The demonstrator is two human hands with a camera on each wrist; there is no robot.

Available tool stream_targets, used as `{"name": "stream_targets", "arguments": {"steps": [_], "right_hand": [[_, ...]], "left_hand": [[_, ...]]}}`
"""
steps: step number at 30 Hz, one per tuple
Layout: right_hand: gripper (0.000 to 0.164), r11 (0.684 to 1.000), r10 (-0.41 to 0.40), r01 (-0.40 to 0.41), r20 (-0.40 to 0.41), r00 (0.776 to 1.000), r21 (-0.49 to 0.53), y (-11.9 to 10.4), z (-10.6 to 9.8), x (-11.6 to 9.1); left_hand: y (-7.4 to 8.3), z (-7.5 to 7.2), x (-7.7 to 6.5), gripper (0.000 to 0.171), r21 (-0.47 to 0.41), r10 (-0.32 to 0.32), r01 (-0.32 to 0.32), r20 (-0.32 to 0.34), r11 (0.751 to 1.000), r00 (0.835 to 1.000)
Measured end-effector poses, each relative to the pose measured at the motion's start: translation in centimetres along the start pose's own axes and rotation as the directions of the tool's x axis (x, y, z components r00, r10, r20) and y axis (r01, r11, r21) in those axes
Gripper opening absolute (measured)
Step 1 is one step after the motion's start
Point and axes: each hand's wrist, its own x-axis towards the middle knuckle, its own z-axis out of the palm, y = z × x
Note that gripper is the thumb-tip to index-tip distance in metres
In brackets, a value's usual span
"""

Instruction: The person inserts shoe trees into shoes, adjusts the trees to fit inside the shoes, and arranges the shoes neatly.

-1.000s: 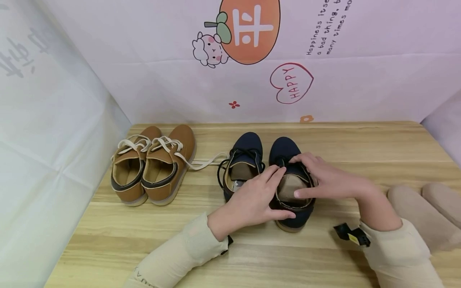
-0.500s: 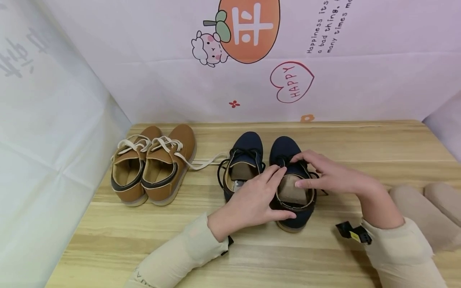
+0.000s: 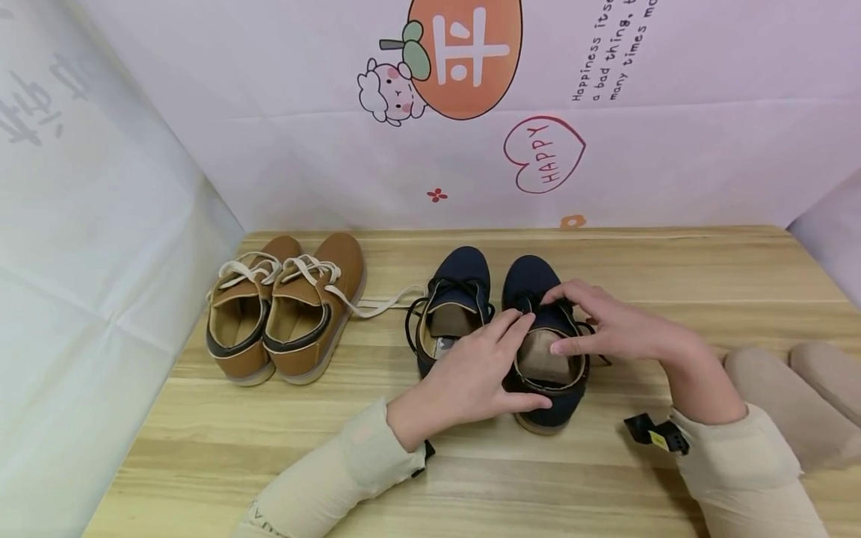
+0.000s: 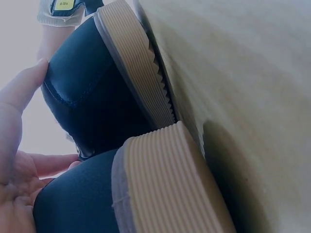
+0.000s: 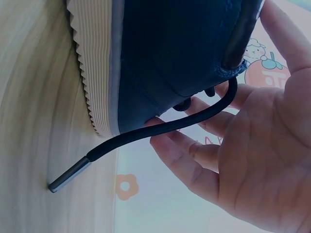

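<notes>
At four o'clock, a navy, round-toed, leather-like shoe (image 3: 553, 317) with black cord laces (image 5: 167, 127) is being touched by the ungripping left hand (image 3: 471, 375) and right hand (image 3: 617, 329). Light, even pressure is probably being needed.

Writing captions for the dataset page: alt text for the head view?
A person's left hand and right hand are at the laces of the right navy shoe, its mate beside it, on a wooden surface. White-laced brown shoes stand to the left; beige slipper-like footwear lies at right.
</notes>
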Motion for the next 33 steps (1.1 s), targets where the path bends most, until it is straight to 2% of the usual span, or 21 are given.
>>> {"name": "stream_targets", "arguments": {"steps": [23, 33], "right_hand": [[0.052, 1.000, 0.013, -0.013, -0.020, 1.000, 0.019, -0.07, 0.10, 0.10], [0.049, 0.999, -0.031, 0.032, -0.038, 0.999, 0.032, -0.02, 0.07, 0.14]], "left_hand": [[0.04, -0.07, 0.05, 0.102, -0.015, -0.005, 0.006, 0.014, 1.000, 1.000], [0.05, -0.08, 0.00, 0.103, -0.011, -0.001, 0.001, 0.011, 1.000, 1.000]]}}
